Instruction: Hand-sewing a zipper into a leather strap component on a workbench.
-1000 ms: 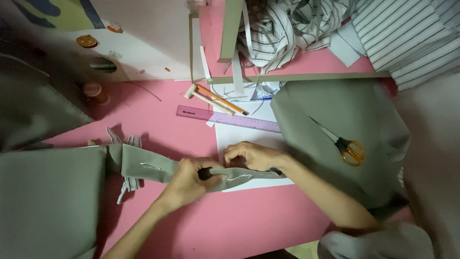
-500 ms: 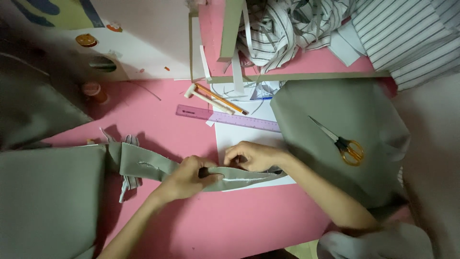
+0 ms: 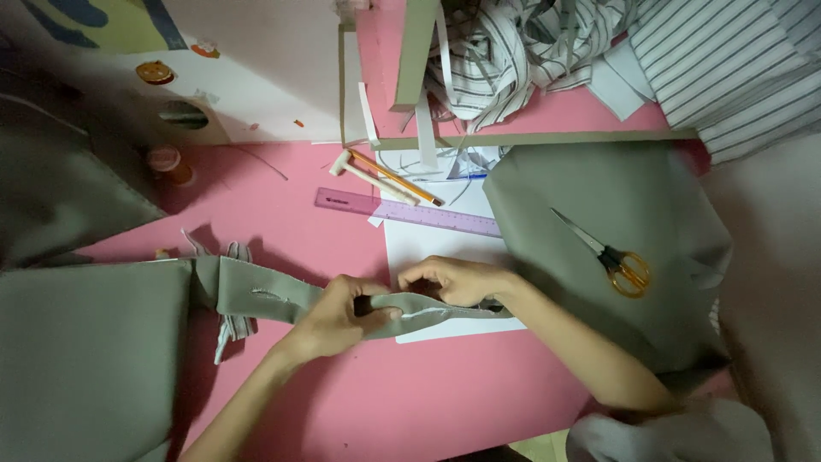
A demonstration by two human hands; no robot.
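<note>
A long strip of grey-green fabric [image 3: 256, 295] lies across the pink table [image 3: 402, 402], running from a larger grey-green piece [image 3: 85, 359] at the left. My left hand [image 3: 333, 316] pinches the strip near its middle, with a small dark tool partly hidden between the fingers. Just to the right, my right hand [image 3: 453, 278] holds the strip's upper edge over a white sheet of paper [image 3: 428, 248]. The two hands nearly touch. The strip's right end lies flat on the paper.
A purple ruler [image 3: 406, 212] and pencils [image 3: 393, 175] lie above the hands. Orange-handled scissors [image 3: 620, 261] rest on a grey-green cloth piece [image 3: 599, 197] at the right. Striped white fabric [image 3: 547, 51] is piled at the top. A thread spool [image 3: 167, 162] stands at the left.
My hands have stayed on the strip; the left fingers have shifted slightly right along it, closing toward the right hand.
</note>
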